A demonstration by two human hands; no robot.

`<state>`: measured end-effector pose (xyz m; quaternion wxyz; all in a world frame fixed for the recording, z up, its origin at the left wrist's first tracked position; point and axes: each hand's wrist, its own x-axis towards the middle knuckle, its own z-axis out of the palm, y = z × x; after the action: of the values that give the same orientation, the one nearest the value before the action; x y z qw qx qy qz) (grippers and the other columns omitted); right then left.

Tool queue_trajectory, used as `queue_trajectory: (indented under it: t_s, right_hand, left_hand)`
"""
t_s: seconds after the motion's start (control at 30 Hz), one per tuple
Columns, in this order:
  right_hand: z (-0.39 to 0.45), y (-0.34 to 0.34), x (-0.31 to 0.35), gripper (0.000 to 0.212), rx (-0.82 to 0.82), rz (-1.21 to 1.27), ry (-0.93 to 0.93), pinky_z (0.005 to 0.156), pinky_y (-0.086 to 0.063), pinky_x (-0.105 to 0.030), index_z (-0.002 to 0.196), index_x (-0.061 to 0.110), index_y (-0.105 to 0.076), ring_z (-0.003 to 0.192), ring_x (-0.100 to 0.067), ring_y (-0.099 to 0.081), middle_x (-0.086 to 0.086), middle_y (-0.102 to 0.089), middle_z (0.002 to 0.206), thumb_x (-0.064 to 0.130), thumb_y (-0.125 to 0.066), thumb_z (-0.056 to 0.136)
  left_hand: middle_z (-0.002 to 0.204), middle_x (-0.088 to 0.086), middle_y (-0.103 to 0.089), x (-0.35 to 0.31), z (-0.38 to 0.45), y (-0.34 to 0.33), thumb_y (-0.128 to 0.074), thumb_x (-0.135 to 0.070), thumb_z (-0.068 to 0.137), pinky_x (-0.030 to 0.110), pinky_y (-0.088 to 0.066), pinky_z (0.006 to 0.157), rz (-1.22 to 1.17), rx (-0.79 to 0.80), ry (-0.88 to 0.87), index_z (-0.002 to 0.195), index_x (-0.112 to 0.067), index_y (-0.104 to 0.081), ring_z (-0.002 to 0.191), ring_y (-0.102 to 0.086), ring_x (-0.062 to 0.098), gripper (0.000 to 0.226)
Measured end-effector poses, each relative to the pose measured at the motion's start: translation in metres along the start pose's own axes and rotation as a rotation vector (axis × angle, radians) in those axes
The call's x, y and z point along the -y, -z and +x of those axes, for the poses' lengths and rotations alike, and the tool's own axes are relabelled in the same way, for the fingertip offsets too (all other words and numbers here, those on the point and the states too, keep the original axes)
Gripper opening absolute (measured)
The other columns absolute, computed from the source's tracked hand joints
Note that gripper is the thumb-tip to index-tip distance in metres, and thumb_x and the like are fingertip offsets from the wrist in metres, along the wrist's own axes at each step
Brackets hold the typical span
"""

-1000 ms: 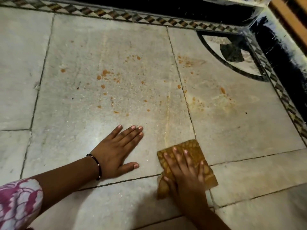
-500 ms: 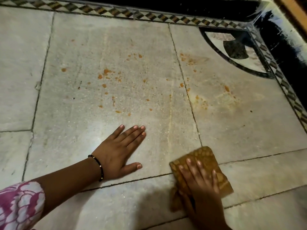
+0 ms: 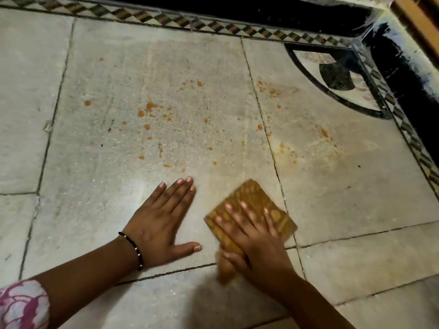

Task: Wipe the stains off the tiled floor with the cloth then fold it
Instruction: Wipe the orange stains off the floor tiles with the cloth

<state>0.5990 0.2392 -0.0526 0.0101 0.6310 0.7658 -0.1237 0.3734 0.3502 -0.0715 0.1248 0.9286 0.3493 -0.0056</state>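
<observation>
With our right hand (image 3: 255, 236) spread flat on the cloth (image 3: 251, 200), left hand (image 3: 159, 224) spread on the floor (image 3: 95, 162), most stains (image 3: 149, 106) remain and folding awaits.

We note two bare forearms in the head view. The left hand (image 3: 161, 224) carries a thin black beaded bracelet (image 3: 133, 250) at the wrist, a few pale beads set among the dark ones. A short sleeve (image 3: 22, 305) covers the upper left arm: white fabric, magenta floral print. The right hand (image 3: 256, 241) is blurred and shows no ornament. We see short, pale fingernails on both hands.
</observation>
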Motion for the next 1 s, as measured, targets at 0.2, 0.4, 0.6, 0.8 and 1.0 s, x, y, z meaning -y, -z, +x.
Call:
queue_trajectory:
  t_s: [0.2,0.4,0.6,0.8,1.0]
  right_hand:
    - [0.017,0.031,-0.106,0.059,-0.05,0.057,-0.323,0.114,-0.006,-0.05,0.144,0.049,-0.005,0.146,-0.02,-0.005,0.016,-0.002,0.156,0.055,-0.025,0.089]
    - [0.125,0.036,-0.026,0.059,-0.06,0.088,-0.383,0.116,0.004,-0.047,0.149,0.035,-0.008,0.145,-0.017,0.006,0.01,0.001,0.158,0.044,-0.033,0.097]
    - [0.0,0.018,-0.045,0.058,0.01,0.073,-0.17,0.114,0.007,-0.036,0.143,0.053,-0.008,0.144,-0.008,0.0,0.022,-0.003,0.154,0.054,-0.026,0.088]
    - [0.085,0.037,-0.066,0.055,-0.035,0.087,-0.479,0.116,-0.005,-0.049,0.147,0.04,-0.012,0.145,-0.018,0.001,0.01,-0.005,0.158,0.042,-0.036,0.097]
    - [0.135,0.026,0.058,0.06,-0.019,0.094,-0.083,0.114,0.01,-0.047,0.147,0.043,-0.008,0.144,-0.012,0.01,0.017,0.001,0.157,0.039,-0.04,0.096]
  left_hand:
    - [0.157,0.011,-0.015,0.002,0.0,0.0,-0.033,-0.083,0.077,0.044,-0.011,0.114,-0.001,0.02,0.002,0.149,-0.006,-0.02,0.145,-0.013,0.025,0.106]
    - [0.157,0.013,-0.017,0.004,0.001,0.002,-0.033,-0.085,0.075,0.042,-0.01,0.114,-0.022,0.05,-0.016,0.149,-0.006,-0.021,0.144,-0.014,0.026,0.109]
    - [0.157,0.011,-0.016,0.043,-0.01,0.02,-0.034,-0.086,0.074,0.043,-0.006,0.114,0.013,0.024,0.019,0.149,-0.007,-0.02,0.143,-0.017,0.025,0.11]
    - [0.157,0.011,-0.016,0.065,-0.032,0.02,-0.029,-0.087,0.074,0.047,-0.009,0.115,0.047,0.05,0.212,0.149,-0.007,-0.019,0.144,-0.013,0.022,0.11]
    - [0.156,0.012,-0.018,0.067,-0.032,0.019,-0.029,-0.087,0.073,0.049,-0.014,0.112,0.065,0.027,0.21,0.149,-0.006,-0.02,0.144,-0.014,0.022,0.111]
